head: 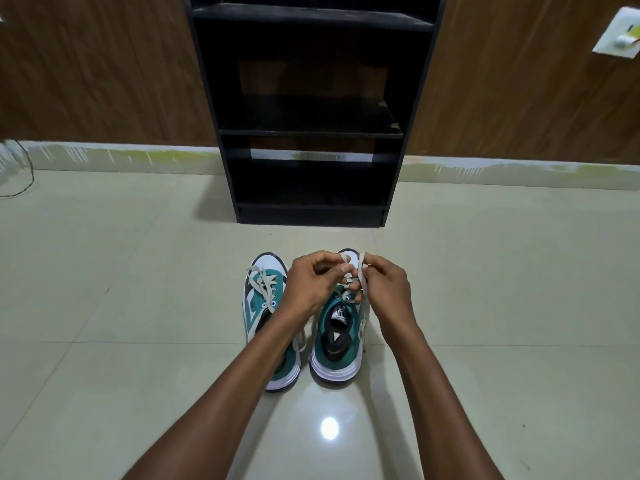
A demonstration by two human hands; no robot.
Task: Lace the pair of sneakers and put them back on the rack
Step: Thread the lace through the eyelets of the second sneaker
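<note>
Two green and white sneakers stand side by side on the floor, toes pointing at the rack. The left sneaker (265,306) has its cream lace loosely crossed, one end trailing over its side. Above the right sneaker (337,344), both hands pinch the cream lace (360,268) of that shoe. My left hand (311,282) holds one strand, my right hand (386,285) holds the other, and the strands cross between my fingers over the tongue. The black shoe rack (311,133) stands a short way behind the shoes, its shelves bare.
Glossy cream floor tiles (138,271) spread all round the shoes. A wood-panelled wall (104,71) with a pale skirting runs behind the rack. A thin black cable (24,181) lies at the far left; a white switch plate (620,36) hangs at the upper right.
</note>
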